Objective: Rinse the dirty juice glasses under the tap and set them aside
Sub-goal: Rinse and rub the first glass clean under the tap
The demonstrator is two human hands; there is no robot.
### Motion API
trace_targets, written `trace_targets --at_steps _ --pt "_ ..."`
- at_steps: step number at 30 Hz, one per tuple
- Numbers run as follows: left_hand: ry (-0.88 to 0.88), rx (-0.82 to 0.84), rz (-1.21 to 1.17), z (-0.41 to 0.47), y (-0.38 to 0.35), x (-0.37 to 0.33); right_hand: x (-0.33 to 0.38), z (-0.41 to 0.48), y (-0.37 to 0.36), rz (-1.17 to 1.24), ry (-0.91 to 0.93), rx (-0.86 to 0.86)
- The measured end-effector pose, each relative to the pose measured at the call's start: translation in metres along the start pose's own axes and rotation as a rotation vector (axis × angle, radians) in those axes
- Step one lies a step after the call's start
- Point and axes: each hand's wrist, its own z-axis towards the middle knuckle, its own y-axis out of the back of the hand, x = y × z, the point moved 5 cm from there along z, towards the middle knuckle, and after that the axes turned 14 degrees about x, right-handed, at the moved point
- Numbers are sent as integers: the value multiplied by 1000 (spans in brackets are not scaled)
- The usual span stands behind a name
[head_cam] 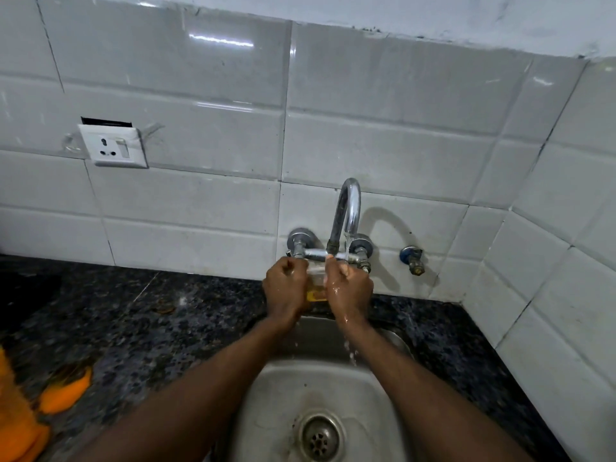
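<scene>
A clear juice glass with orange liquid at its bottom is held between both hands under the chrome tap. My left hand grips its left side, and my right hand grips its right side. Water runs from the spout onto my right hand and drips down into the steel sink. Most of the glass is hidden by my fingers.
A dark speckled granite counter surrounds the sink. Orange peels and an orange object lie at the left edge. A wall socket sits on the white tiles, and a small valve right of the tap.
</scene>
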Motion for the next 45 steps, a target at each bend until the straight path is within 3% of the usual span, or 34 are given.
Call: trace_targets --at_steps 2,4,6,7,8,10,12,14,16,17,19,21,22,26,27,28,30,31,32,35,38,41,43,45 --pt "-136 -28 95 -7 1 -5 1 3 3 1 -23 -3" --pt "178 82 -17 4 -2 7 8 1 3 -205 129 18" --pt "535 308 -195 -3 -13 16 12 0 4 -387 241 14" --pt "557 311 -229 -5 -14 18 11 1 5 -382 239 17" --pt "488 234 -229 -4 -12 17 7 4 4 -328 198 22" --pt "162 16 -140 -7 -5 6 -4 9 1 -143 69 3" --pt "-15 -56 1 -14 -2 -8 -6 9 0 -69 12 -16" --pt "194 14 -38 -5 -5 -1 -1 7 0 -208 105 26" --pt "483 195 -150 -4 -11 6 4 3 4 -335 183 28" --pt "498 211 -145 -3 -11 8 6 3 7 -326 191 18" --pt "257 83 -27 0 -7 3 1 3 7 -169 111 5" --pt "-39 -21 112 -10 -3 -9 -5 4 2 80 -113 20" --pt "-56 -26 144 -9 -2 -8 -5 2 1 130 -158 33" --pt "548 276 -232 -1 -11 15 10 -6 3 -293 156 79" --pt "531 265 -238 -2 -12 15 10 -5 2 -298 181 83" --pt "401 191 -176 1 -11 12 10 -4 2 -228 167 82" --pt "62 14 23 -3 -4 -4 2 2 1 12 -4 14" --pt "2 -22 91 -4 -2 -8 1 3 0 67 -68 -9" --pt "51 -3 99 -1 -3 -6 2 5 1 -17 -44 -3" --pt "435 201 -117 1 -11 10 14 5 1 -452 291 98" --pt "568 330 -299 -1 -18 26 30 9 4 -693 550 159" --pt "710 362 -340 -10 -17 46 39 21 10 -1007 654 165" --pt "754 338 -343 -16 -15 55 38 22 10 -1138 672 282" --pt "767 364 -367 -22 -18 56 37 26 15 -1024 618 285"
